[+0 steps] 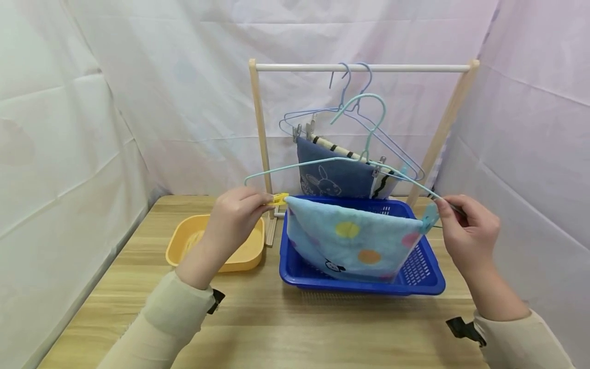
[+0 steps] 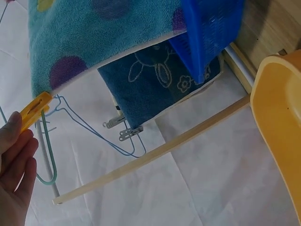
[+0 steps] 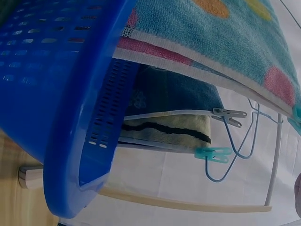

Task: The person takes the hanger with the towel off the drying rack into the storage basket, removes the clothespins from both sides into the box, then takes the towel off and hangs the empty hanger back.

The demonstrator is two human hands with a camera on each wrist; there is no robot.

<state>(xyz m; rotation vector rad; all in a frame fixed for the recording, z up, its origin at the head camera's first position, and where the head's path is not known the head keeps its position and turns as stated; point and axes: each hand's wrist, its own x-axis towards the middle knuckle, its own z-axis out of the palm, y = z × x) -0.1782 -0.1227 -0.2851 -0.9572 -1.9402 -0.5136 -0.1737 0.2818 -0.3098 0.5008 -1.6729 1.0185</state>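
Observation:
My left hand (image 1: 232,218) pinches a yellow clothespin (image 1: 279,199) at the top left corner of a light blue dotted towel (image 1: 318,220). In the left wrist view, the clothespin (image 2: 35,110) bites that corner, right by the loop of a mint-green hanger (image 2: 51,157). My right hand (image 1: 470,230) grips the right end of this hanger (image 1: 295,166), its hook pointing up. A teal clothespin (image 1: 429,218) is on the towel's top right corner, close to the right fingers. The towel hangs folded over a blue basket (image 1: 364,287).
Behind stands a wooden rack with a white rod (image 1: 415,68). Two blue hangers on it carry a navy rabbit towel (image 1: 322,169) and a cream, black-marked towel (image 3: 169,132), held by metal and teal clips. A yellow tray (image 1: 246,264) sits left of the basket on the wooden table (image 1: 258,328).

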